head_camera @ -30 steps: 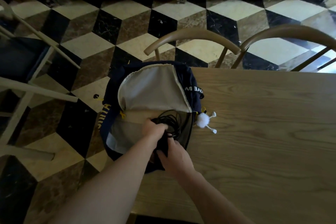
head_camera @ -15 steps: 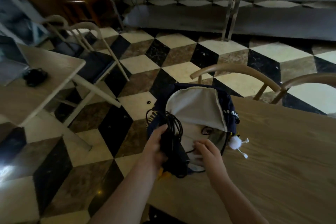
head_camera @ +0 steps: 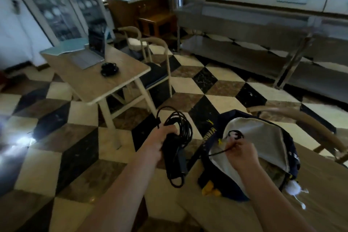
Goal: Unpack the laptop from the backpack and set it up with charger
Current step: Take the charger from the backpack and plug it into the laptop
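Note:
A dark blue backpack [head_camera: 271, 137] with pale grey lining lies open at the left end of the wooden table [head_camera: 282, 213]. My left hand [head_camera: 162, 139] is shut on a black charger [head_camera: 178, 149], its brick and coiled cable hanging over the floor left of the bag. My right hand [head_camera: 243, 154] pinches the loose end of the charger cable above the bag's opening. An open grey laptop [head_camera: 92, 51] stands on a second wooden table [head_camera: 116, 79] farther away at the left.
A black cup on a saucer [head_camera: 109, 68] sits beside the laptop. Wooden chairs [head_camera: 156, 62] stand behind that table, and another chair back [head_camera: 301, 120] curves behind the backpack. A steel counter [head_camera: 263, 24] lines the far wall. The floor is checkered tile.
The charger has come out of the backpack and moved left in my left hand. My right hand now holds the cable's end. The view has swung up and left, revealing the laptop table.

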